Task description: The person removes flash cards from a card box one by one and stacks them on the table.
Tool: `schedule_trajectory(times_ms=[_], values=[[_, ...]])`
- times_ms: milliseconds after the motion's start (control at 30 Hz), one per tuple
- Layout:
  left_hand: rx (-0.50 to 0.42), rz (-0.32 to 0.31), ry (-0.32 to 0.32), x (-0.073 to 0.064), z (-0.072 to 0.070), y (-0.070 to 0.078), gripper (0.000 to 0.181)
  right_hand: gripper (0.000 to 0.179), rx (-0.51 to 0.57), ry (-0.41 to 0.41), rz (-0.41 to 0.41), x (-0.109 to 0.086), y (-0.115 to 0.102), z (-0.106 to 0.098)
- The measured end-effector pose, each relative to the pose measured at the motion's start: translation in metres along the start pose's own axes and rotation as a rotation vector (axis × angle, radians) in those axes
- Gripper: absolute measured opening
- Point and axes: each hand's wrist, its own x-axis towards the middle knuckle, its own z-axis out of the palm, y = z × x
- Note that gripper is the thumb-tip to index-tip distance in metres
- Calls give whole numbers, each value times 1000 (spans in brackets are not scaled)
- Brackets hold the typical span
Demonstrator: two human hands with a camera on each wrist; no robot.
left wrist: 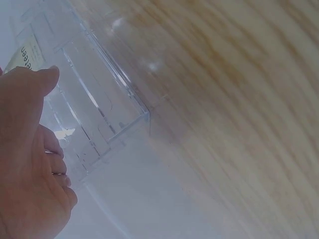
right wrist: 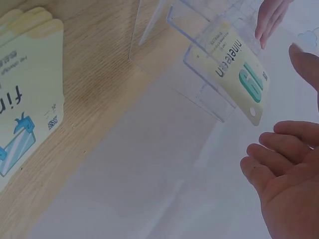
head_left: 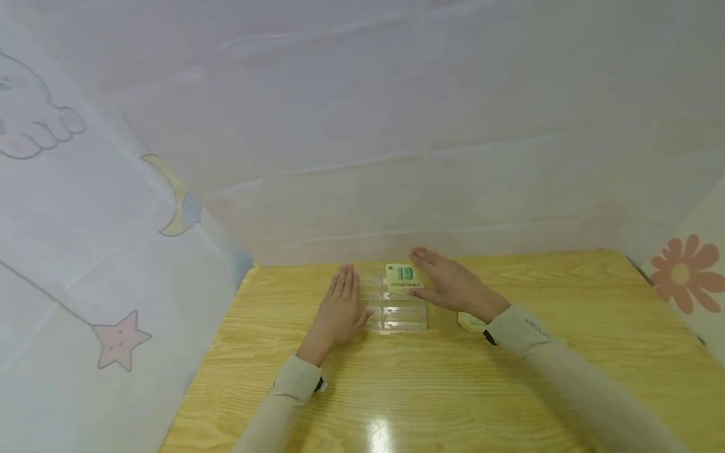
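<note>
A clear plastic rack (head_left: 404, 319) with slots in two columns stands on the table. In its right column, toward the back, a card (head_left: 404, 277) printed "19 nineteen" stands leaning in a slot. My left hand (head_left: 338, 311) lies along the rack's left side with its fingers straight and together, thumb pointing toward the slots. Nothing is gripped in it. Just right of the card, my right hand (head_left: 457, 286) is held with fingers extended and thumb apart. The right wrist view shows its palm (right wrist: 294, 184) bare, the fingertips close to the card's edge.
A pile of cards (head_left: 471, 322) lies on the table right of the rack, partly under the right forearm; its top card (right wrist: 27, 99) has a blue striped picture. A pale cloth backdrop (head_left: 362, 157) rises behind the wooden table (head_left: 351, 396).
</note>
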Motion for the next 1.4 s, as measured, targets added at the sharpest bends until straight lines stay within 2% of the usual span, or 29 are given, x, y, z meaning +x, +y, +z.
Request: schedule_trajectory(times_ms=[500,800,967,1233,1400], values=[[3,-6,9,0,2,1,90,76,-109,19,-81,-1,-4,8],[-7,-11,-5,0,-1,2,90,75,-146,-2,-65,-1,-2,14],[-5,-15,-14,0,-1,1,90,70,-163,23,-84,-1,-2,14],[7,-7,-6,0,-2,-1,90,59,-173,60,-104,0,-2,13],[-15,-11,-10,-1,0,-2,91,52,-118,80,-101,-1,-4,15]])
